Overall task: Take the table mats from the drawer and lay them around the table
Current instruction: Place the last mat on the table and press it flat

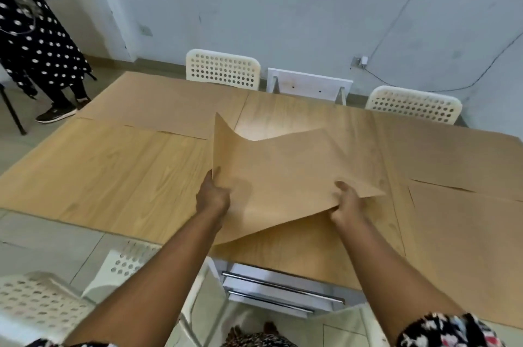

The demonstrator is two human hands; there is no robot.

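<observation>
A large tan table mat (285, 177) is lifted off the wooden table (113, 177), bent and wavy, with its far left corner sticking up. My left hand (212, 195) grips its left edge and my right hand (349, 205) pinches its near right edge. Other tan mats lie flat on the table: one at the far left (158, 103), one at the far right (452, 160) and one at the near right (467, 236). Under the near table edge the white drawers (277, 293) with metal handles show.
White perforated chairs stand at the far side (223, 68) and far right (413, 105), and another at my near left (42, 301). A person in a dotted black dress (36, 44) stands at the far left. A white board (308, 83) leans on the wall.
</observation>
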